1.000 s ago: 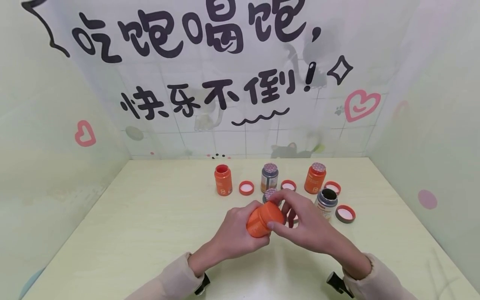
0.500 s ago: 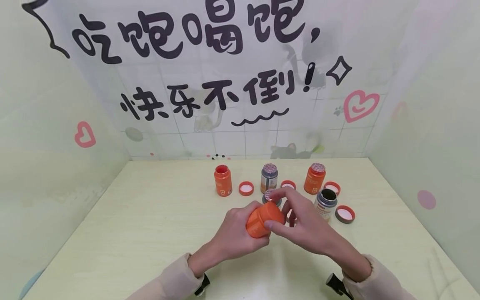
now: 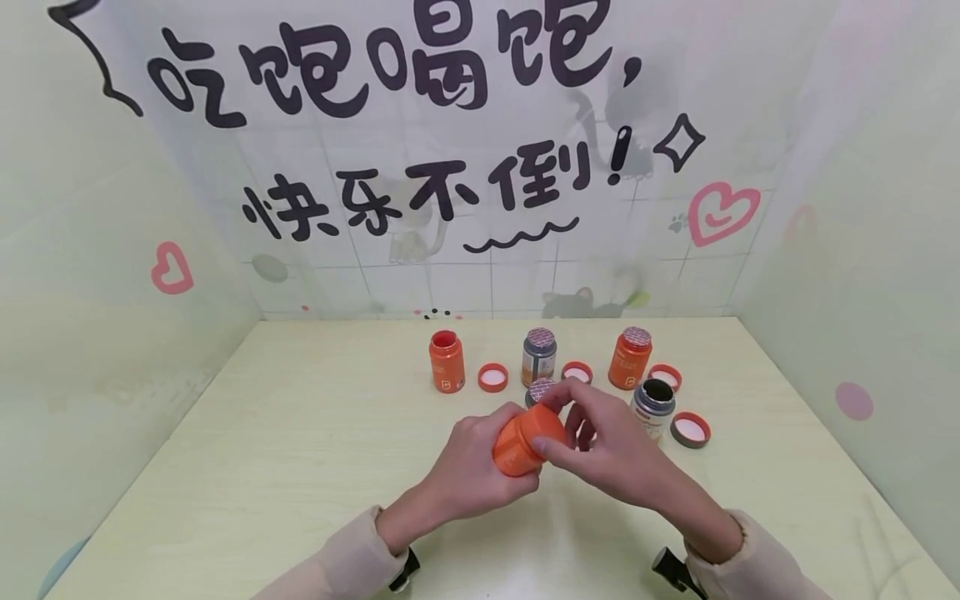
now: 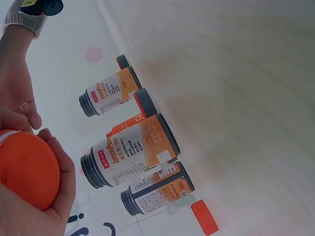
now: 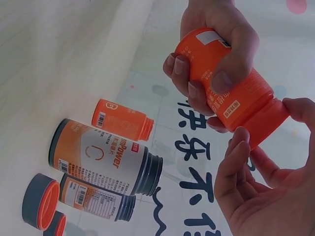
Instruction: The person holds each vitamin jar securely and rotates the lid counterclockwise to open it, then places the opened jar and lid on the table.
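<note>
My left hand (image 3: 476, 467) wraps round the body of an orange supplement bottle (image 5: 216, 73), held above the table and tilted. Its orange cap (image 5: 266, 123) sits on the neck and points toward the right hand. With thumb and fingers, my right hand (image 3: 615, 446) pinches the rim of that cap. In the left wrist view the cap's round orange top (image 4: 32, 169) faces the camera. Behind the hands a dark grey bottle (image 3: 540, 392) with a patterned seal is partly hidden.
Along the back stand an uncapped orange bottle (image 3: 447, 363), a sealed grey bottle (image 3: 538, 360) and a sealed orange bottle (image 3: 632, 360). An opened white-and-grey bottle (image 3: 649, 410) is right of the hands. Upturned caps lie near them, including a red one (image 3: 492, 377) and a grey-rimmed one (image 3: 691, 429).
The right thumb and fingers have shifted slightly against the cap. My left hand and the bottle stay almost still; the bottles on the table have not moved.
</note>
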Tool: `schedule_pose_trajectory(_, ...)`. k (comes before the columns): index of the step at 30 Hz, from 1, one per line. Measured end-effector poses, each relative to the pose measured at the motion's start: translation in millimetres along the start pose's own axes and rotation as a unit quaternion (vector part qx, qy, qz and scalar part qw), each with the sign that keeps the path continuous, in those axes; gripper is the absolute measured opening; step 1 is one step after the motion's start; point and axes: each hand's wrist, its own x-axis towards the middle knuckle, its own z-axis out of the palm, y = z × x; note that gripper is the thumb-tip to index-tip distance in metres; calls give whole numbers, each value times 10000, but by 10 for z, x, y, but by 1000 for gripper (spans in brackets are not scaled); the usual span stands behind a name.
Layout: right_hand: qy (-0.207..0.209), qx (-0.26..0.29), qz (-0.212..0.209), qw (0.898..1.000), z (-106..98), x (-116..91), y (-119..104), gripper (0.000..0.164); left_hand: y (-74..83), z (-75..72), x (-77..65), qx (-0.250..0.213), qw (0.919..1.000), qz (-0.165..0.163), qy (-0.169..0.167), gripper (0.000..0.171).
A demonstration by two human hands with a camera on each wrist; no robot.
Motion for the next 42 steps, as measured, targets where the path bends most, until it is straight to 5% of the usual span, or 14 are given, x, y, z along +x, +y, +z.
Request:
schedule_pose_trajectory(9,-113,103,-485,9987,-9,-13,12,47,-10,-7,-6,34,9999,124,72,43)
schedule_pose_trajectory(21,-11,38,338,9994,19,15,4,39,8,-17,4,10,10000,63,0,42)
schedule_pose_trajectory(34,-89,208,-543,9983,-3,-10,15,48,0,-18,11,36,9999,119,13,44)
schedule_pose_trajectory(42,-10,121,-56,9999,27,-6,-4,51,8,-25,3,-36,10000,75,-34,45)
